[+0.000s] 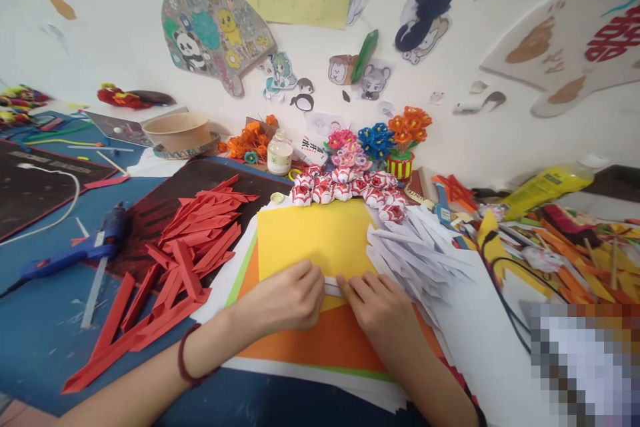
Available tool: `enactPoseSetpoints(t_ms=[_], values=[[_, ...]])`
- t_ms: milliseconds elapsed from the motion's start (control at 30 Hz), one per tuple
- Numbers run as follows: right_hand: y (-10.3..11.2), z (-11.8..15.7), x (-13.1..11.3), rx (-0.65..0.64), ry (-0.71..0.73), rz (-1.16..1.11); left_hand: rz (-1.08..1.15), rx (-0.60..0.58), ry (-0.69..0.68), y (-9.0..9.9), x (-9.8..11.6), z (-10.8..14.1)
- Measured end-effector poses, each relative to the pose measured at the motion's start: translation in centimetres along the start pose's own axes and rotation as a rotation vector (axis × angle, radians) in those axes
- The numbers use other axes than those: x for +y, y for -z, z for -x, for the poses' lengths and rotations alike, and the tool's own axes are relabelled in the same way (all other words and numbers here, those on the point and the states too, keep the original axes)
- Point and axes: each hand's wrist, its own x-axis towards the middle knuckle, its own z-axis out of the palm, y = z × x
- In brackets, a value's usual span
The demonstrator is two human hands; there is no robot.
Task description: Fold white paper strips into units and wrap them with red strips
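Paper cutouts dot the white wall (pixel 310 47) behind the blue desk (pixel 35 347). Near the desk's front edge, a folded white strip (pixel 332 285) lies over a yellow sheet (pixel 310 233), between both hands. The left hand (pixel 297 293) is knuckles up, fingers curled in at the strip's left end; I cannot tell whether they pinch it. The right hand (pixel 384 307) is palm down, fingers close together, fingertips touching the strip, thumb hidden. Red folded strips (pixel 200 240) lie toward the desk's left edge; red-and-white paper roses (pixel 343 185) sit toward its back edge.
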Motion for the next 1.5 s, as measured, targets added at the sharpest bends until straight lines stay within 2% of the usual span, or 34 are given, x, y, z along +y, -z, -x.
enactPoseSetpoints(t_ms=[367, 567, 800, 933, 1100, 1200, 1367, 1500], values=[[0.0, 0.1, 0.0, -0.006, 0.002, -0.003, -0.029, -0.008, -0.05, 0.9, -0.8, -0.1], [0.1, 0.1, 0.0, -0.016, 0.0, 0.007, 0.054, 0.036, -0.018, 0.1, -0.6, -0.1], [0.3, 0.0, -0.1, -0.015, -0.011, 0.018, 0.159, -0.028, 0.004, -0.2, -1.1, 0.0], [0.3, 0.0, -0.2, -0.019, -0.001, 0.026, 0.119, -0.066, 0.124, 0.7, -1.0, 0.2], [0.4, 0.0, -0.4, -0.036, -0.026, 0.033, 0.091, 0.026, 0.283, 0.9, 1.7, -0.1], [0.6, 0.0, -0.5, -0.058, -0.05, 0.041, 0.098, 0.008, 0.301, 0.3, 2.9, -0.2], [1.1, 0.6, -0.5, -0.11, -0.176, 0.005, 0.179, -0.055, 0.384, 0.0, 2.7, 0.3], [1.4, 1.2, -0.4, -0.12, -0.286, -0.035, 0.262, -0.021, 0.467, -0.2, 2.2, 0.6]])
